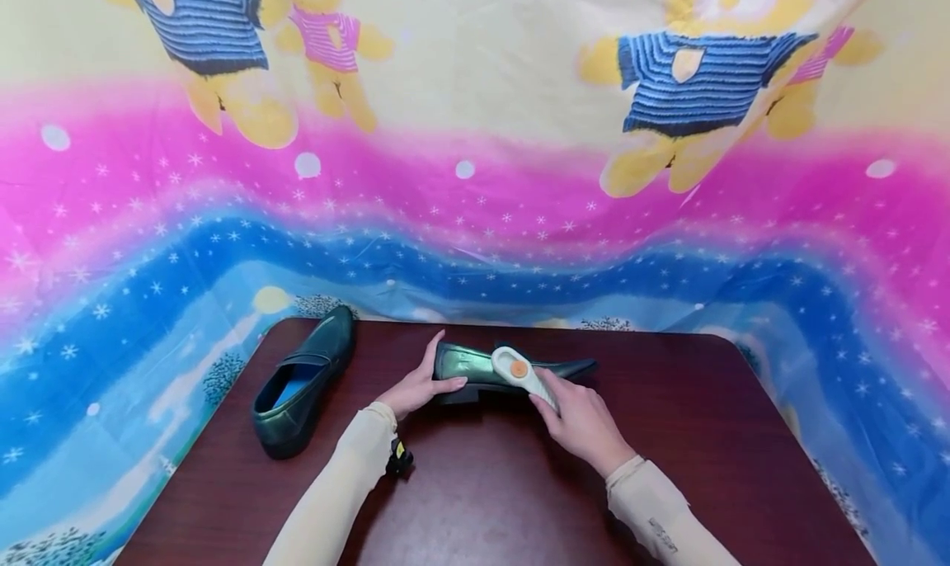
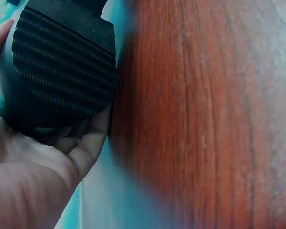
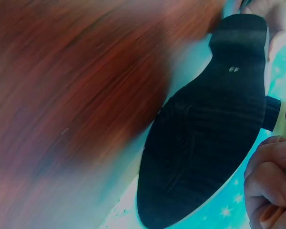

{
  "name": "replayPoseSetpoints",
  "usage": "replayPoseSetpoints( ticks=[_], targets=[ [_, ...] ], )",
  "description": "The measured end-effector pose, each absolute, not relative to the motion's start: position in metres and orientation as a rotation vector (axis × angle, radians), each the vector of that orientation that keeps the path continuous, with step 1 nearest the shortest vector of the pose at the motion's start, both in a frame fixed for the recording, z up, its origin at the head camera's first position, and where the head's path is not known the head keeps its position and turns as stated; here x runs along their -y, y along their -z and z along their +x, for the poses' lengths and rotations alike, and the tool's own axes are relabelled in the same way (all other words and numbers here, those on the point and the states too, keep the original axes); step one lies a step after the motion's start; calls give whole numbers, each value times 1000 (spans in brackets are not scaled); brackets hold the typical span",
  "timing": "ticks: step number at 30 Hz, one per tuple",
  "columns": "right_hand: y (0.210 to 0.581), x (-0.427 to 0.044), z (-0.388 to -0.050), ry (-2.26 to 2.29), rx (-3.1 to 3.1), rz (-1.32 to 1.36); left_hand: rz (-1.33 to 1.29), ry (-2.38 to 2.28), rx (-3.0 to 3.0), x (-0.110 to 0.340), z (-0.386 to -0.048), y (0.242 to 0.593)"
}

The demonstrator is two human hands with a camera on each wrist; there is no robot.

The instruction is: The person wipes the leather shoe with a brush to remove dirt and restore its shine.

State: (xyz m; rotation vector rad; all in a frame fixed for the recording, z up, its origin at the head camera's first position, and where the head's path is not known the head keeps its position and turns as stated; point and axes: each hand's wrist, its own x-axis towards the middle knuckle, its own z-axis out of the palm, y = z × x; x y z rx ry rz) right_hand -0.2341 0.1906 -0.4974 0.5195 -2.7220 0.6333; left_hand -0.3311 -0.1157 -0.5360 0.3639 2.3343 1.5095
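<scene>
A dark leather loafer (image 1: 466,363) is tilted on its side above the table, toe to the right, sole toward me. My left hand (image 1: 416,390) grips it round the heel, thumb on the near side. The left wrist view shows the ridged heel (image 2: 62,67) with fingers beneath it. In my right hand (image 1: 589,422) is a white-handled brush (image 1: 512,366) with an orange dot, its head against the shoe's upper. From the right wrist the black sole (image 3: 205,119) fills the middle; the brush's dark bristle block (image 3: 272,113) shows partly behind it, beside curled fingers (image 3: 271,176).
The matching loafer (image 1: 304,384) stands upright at the table's left, its blue insole visible. Brown wood forms the tabletop (image 1: 698,467). A patterned cloth (image 1: 460,211) with bears hangs behind and along both sides.
</scene>
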Motion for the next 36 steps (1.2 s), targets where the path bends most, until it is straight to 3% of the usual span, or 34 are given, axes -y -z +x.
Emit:
replayPoseSetpoints(
  ticks=[14, 19, 28, 36],
  targets=[
    [507, -265, -227, -679, 2727, 254, 349, -1529, -2310, 115, -329, 534],
    [501, -249, -227, -730, 2736, 253, 343, -1538, -2299, 115, -329, 534],
    [508, -201, -219, -570, 2678, 566, 334, -1528, -2302, 114, -330, 535],
    [513, -221, -219, -568, 2692, 475, 321, -1528, -2293, 114, -330, 536]
  ],
)
